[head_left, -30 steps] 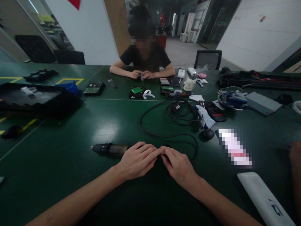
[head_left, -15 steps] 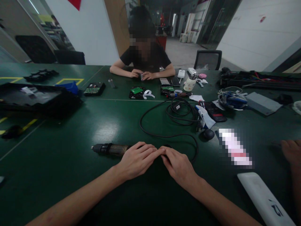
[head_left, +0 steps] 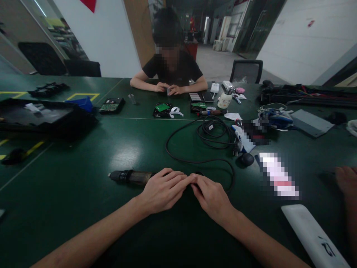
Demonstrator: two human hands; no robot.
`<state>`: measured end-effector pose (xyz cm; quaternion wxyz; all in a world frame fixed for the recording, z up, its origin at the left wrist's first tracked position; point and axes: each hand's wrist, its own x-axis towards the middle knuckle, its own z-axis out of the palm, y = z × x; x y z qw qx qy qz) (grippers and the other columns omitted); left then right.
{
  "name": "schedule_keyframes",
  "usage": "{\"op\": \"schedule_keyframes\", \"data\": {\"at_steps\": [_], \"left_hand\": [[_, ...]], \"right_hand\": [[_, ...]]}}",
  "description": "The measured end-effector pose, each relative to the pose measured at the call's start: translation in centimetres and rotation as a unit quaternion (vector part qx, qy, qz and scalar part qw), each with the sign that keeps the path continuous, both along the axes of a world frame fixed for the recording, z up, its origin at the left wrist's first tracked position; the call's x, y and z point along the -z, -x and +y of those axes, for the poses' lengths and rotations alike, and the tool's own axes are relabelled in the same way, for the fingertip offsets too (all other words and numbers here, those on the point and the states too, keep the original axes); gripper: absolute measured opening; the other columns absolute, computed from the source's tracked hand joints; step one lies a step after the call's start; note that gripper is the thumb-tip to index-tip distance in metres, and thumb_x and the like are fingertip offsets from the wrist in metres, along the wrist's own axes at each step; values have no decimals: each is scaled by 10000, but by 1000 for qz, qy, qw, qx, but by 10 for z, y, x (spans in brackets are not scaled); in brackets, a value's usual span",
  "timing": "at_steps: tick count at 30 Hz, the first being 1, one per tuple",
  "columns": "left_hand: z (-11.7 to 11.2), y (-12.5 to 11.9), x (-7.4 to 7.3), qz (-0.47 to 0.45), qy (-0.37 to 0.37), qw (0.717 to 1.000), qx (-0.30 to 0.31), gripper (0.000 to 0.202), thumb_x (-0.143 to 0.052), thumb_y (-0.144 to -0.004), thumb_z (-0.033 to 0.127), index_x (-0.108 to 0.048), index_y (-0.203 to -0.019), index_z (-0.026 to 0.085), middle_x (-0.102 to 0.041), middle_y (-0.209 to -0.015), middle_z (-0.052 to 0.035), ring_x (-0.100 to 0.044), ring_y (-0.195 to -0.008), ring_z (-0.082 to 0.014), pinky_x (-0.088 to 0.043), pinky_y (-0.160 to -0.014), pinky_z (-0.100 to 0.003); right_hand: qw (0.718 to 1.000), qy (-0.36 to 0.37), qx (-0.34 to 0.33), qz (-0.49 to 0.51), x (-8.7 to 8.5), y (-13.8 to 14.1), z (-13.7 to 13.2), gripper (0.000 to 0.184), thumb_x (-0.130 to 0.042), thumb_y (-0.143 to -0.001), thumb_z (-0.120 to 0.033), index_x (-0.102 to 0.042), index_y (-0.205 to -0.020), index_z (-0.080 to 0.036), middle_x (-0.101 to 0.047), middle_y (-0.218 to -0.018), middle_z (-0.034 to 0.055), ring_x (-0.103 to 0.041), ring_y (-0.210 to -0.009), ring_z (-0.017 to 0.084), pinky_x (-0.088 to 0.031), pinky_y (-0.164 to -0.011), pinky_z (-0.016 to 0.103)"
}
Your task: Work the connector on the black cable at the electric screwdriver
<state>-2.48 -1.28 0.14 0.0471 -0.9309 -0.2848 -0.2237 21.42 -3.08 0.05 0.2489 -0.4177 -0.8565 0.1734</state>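
Note:
An electric screwdriver lies on the green table with its bit end pointing left. My left hand rests in front of its rear part and hides it; the fingers are stretched out to the right, side by side. Beside it, my right hand has its fingers bent and pressed together, tips meeting those of my left hand. What may be under the meeting fingertips is hidden. Behind my right hand a black cable curves away to a coil further back.
Across the table a person handles a small object, near circuit boards. To the right are a mouse, a blurred bright screen, a long white case and another person's hand. A black tray sits left.
Both my hands and the screwdriver stay in place. The other person's hand at the right edge shifts very slightly.

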Motion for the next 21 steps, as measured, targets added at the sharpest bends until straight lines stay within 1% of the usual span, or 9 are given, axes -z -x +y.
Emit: {"op": "schedule_keyframes", "data": {"at_steps": [3, 6, 8, 10, 13, 16, 19, 21], "left_hand": [[0, 0, 0, -2, -11, 1000, -5, 516, -478, -1067, 216, -401, -1577, 195, -727, -1258, -59, -682, -1165, -180, -505, -976, -354], [0, -1, 1, -9, -12, 1000, -15, 495, -490, -1073, 249, -423, -1561, 198, -728, -1246, -57, -693, -1127, -173, -510, -965, -350], [0, -1, 1, -9, -5, 1000, -7, 515, -486, -1071, 261, -404, -1574, 192, -719, -1270, -69, -682, -1157, -186, -505, -981, -365], [0, 0, 2, -4, 2, 1000, 0, 525, -472, -1069, 239, -385, -1585, 189, -716, -1280, -74, -671, -1184, -194, -496, -995, -375], [0, 0, 1, -2, 1, 1000, -9, 505, -466, -1074, 216, -399, -1575, 198, -729, -1244, -64, -685, -1140, -184, -494, -977, -366], [0, 0, 1, -8, 8, 1000, -10, 521, -483, -1072, 257, -389, -1581, 193, -719, -1272, -69, -683, -1143, -186, -492, -981, -371], [0, -1, 1, -4, 18, 1000, 1, 545, -473, -1064, 239, -363, -1596, 191, -708, -1303, -72, -664, -1196, -196, -487, -998, -379], [0, -1, 2, -3, 12, 1000, -4, 532, -461, -1070, 215, -367, -1593, 201, -721, -1275, -61, -674, -1172, -189, -486, -986, -371]], "right_hand": [[1000, 0, -2, 3, 0, 0, 0, 172, -491, -1059, -175, -585, -1195, -221, -722, -1234, 104, -726, -1100, 245, -633, -917, 408], [1000, 5, -1, 0, 0, 0, 0, 132, -500, -1057, -179, -592, -1140, -225, -728, -1197, 97, -729, -1074, 245, -635, -892, 401], [1000, 10, 0, -2, 1, -1, 0, 149, -499, -1059, -176, -583, -1171, -227, -721, -1215, 96, -724, -1088, 245, -628, -911, 406], [1000, 16, 0, -4, 1, -1, 0, 175, -494, -1064, -175, -569, -1214, -225, -711, -1245, 98, -718, -1106, 245, -621, -930, 412], [1000, 21, -2, -8, 1, -1, 0, 151, -498, -1065, -178, -565, -1194, -222, -710, -1231, 97, -717, -1094, 247, -620, -916, 413], [1000, 20, -3, -15, 0, -1, 0, 123, -493, -1066, -178, -567, -1154, -223, -715, -1207, 97, -718, -1075, 249, -622, -895, 411], [1000, 17, -1, -15, 0, -1, 0, 149, -483, -1073, -184, -564, -1193, -215, -715, -1211, 101, -718, -1074, 246, -618, -908, 412], [1000, 18, -3, -13, 0, -1, 0, 166, -484, -1074, -188, -562, -1218, -215, -714, -1216, 100, -718, -1076, 242, -616, -918, 408]]}}
